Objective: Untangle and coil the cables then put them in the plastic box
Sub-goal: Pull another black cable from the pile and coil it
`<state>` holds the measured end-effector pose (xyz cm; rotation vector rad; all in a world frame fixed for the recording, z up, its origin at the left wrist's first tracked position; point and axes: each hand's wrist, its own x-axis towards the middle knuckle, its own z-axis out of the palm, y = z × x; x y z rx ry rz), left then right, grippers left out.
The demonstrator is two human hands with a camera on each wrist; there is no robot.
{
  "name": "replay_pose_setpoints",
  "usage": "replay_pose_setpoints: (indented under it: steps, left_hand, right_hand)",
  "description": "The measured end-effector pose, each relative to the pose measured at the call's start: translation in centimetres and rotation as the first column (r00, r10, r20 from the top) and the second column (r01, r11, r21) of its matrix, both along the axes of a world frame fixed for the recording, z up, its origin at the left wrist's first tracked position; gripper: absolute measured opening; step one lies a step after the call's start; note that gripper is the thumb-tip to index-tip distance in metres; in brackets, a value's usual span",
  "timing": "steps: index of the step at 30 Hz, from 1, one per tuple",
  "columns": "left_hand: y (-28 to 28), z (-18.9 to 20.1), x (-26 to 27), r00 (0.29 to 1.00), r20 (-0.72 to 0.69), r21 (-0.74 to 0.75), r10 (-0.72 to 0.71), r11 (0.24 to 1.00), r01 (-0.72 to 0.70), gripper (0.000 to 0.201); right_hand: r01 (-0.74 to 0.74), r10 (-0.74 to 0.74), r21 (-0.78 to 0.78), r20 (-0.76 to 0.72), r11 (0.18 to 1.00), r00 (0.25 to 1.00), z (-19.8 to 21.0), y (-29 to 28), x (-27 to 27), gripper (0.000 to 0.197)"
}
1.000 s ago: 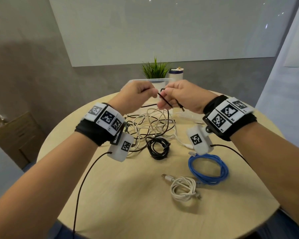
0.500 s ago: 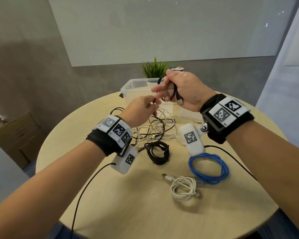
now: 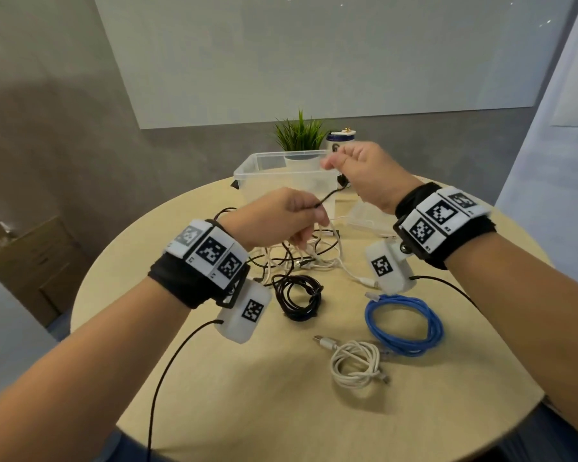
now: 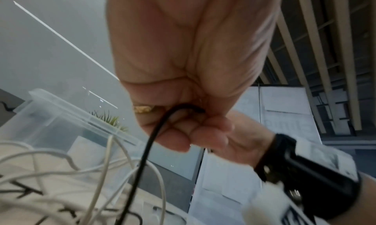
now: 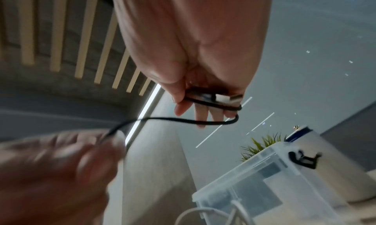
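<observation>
A black cable runs taut between my two hands above the table. My left hand pinches it low, just over the tangle of white and black cables; the left wrist view shows the black cable leaving my curled fingers downward. My right hand is higher, in front of the clear plastic box. There the black cable loops round its fingers and my thumb pins the plug.
Three coiled cables lie on the round wooden table: black, blue and white. A clear lid lies right of the box. A potted plant and a white jar stand behind it.
My hands were close together; the right has risen and swung right, wrapping the black cable round its fingers. The left has sunk toward the tangle, still pinching the cable.
</observation>
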<state>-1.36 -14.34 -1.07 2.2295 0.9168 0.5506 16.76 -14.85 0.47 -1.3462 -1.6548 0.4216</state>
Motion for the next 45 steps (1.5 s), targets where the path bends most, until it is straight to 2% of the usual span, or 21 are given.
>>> replay_pose_setpoints:
  steps: [1, 3, 7, 10, 12, 15, 20, 23, 27, 31, 32, 33, 34, 35, 36, 38, 39, 41, 43, 45]
  left_hand:
    - [0.3, 0.5, -0.3, 0.999, 0.034, 0.026, 0.02, 0.999, -0.021, 0.021]
    - [1.0, 1.3, -0.8, 0.992, 0.103, 0.102, 0.072, 0.991, -0.082, 0.022]
    - [2.5, 2.3, -0.9, 0.957, 0.216, 0.231, 0.194, 0.942, -0.243, 0.022]
    - [3.5, 1.7, -0.6, 0.928, 0.268, 0.234, 0.257, 0.917, -0.322, 0.022]
    - [3.9, 0.8, -0.3, 0.919, 0.279, 0.228, 0.278, 0.911, -0.344, 0.022]
    - [3.9, -0.3, 0.2, 0.933, 0.247, 0.206, 0.263, 0.926, -0.316, 0.022]
    - [3.1, -0.8, 0.7, 0.953, 0.221, 0.295, 0.207, 0.917, -0.267, 0.027]
    - [3.2, -1.1, 0.8, 0.958, 0.177, 0.291, 0.226, 0.918, -0.27, 0.023]
    - [3.1, -1.8, 0.4, 0.972, -0.026, 0.301, 0.235, 0.929, -0.216, 0.031]
    - [2.2, -1.5, -0.1, 0.972, -0.138, 0.245, 0.193, 0.957, -0.155, 0.036]
    - [1.9, -1.3, -0.3, 0.968, -0.188, 0.221, 0.166, 0.968, -0.123, 0.036]
    - [1.5, -1.1, -0.5, 0.956, -0.261, 0.195, 0.134, 0.977, -0.083, 0.038]
    - [1.2, -0.8, -0.8, 0.932, -0.349, 0.172, 0.095, 0.984, -0.036, 0.038]
    - [0.9, -0.6, -1.1, 0.899, -0.435, 0.15, 0.054, 0.989, 0.014, 0.037]
    - [0.7, -0.4, -1.4, 0.866, -0.499, 0.128, 0.013, 0.99, 0.059, 0.033]
    - [0.5, 0.3, -2.0, 0.854, -0.519, 0.095, -0.038, 0.99, 0.101, 0.021]
    - [0.5, 0.7, -2.3, 0.874, -0.485, 0.094, -0.046, 0.99, 0.104, 0.018]
    - [0.8, 1.5, -2.8, 0.929, -0.368, 0.111, -0.042, 0.99, 0.089, 0.022]
    - [1.2, 2.2, -3.0, 0.977, -0.212, 0.135, -0.008, 0.99, 0.037, 0.025]
    - [1.7, 2.6, -3.0, 0.998, -0.048, 0.147, 0.04, 0.989, -0.032, 0.027]
  right_hand:
    - [-0.013, 0.015, -0.038, 0.045, 0.999, 0.999, -0.2, -0.2, 0.0, 0.024]
    - [-0.088, 0.092, -0.124, 0.024, 0.988, 0.995, -0.7, -0.7, -0.5, 0.025]
    - [-0.249, 0.21, -0.163, -0.226, 0.955, 0.951, -1.1, -0.7, -1.8, 0.029]
    - [-0.34, 0.229, -0.163, -0.474, 0.926, 0.85, -0.6, -0.9, -2.5, 0.03]
    - [-0.377, 0.265, -0.17, -0.46, 0.91, 0.848, -0.4, -1.1, -2.6, 0.031]
    - [-0.446, 0.339, -0.215, -0.397, 0.869, 0.853, -0.4, -1.1, -2.5, 0.027]
    - [-0.534, 0.396, -0.298, -0.416, 0.791, 0.819, -0.4, -1.5, -2.3, 0.032]
    - [-0.504, 0.357, -0.217, -0.482, 0.836, 0.8, 0.1, -1.6, -2.5, 0.032]
    - [-0.386, 0.261, -0.077, -0.614, 0.919, 0.744, 1.2, -1.2, -2.5, 0.028]
    - [-0.342, 0.206, -0.027, -0.753, 0.939, 0.625, 1.5, -1.2, -2.9, 0.027]
    - [-0.323, 0.196, -0.018, -0.763, 0.946, 0.616, 1.5, -1.0, -3.0, 0.027]
    - [-0.29, 0.182, -0.013, -0.752, 0.957, 0.634, 1.4, -0.7, -3.0, 0.027]
    - [-0.244, 0.164, -0.014, -0.704, 0.97, 0.691, 1.2, -0.5, -3.0, 0.027]
    - [-0.184, 0.137, -0.014, -0.61, 0.983, 0.78, 0.9, -0.1, -2.8, 0.027]
    - [-0.114, 0.094, -0.013, -0.47, 0.993, 0.878, 0.6, 0.0, -2.6, 0.026]
    - [-0.044, 0.038, -0.031, -0.185, 0.999, 0.982, -0.1, 0.2, -2.3, 0.022]
    - [-0.035, 0.031, -0.051, -0.077, 0.998, 0.997, -0.4, 0.2, -2.3, 0.021]
    - [-0.065, 0.066, -0.091, -0.001, 0.994, 0.998, -0.9, 0.1, -2.5, 0.02]
    - [-0.144, 0.139, -0.148, -0.043, 0.979, 0.989, -0.9, -0.5, -3.0, 0.022]
    - [-0.23, 0.2, -0.179, -0.174, 0.956, 0.964, -1.0, -0.8, -3.4, 0.026]
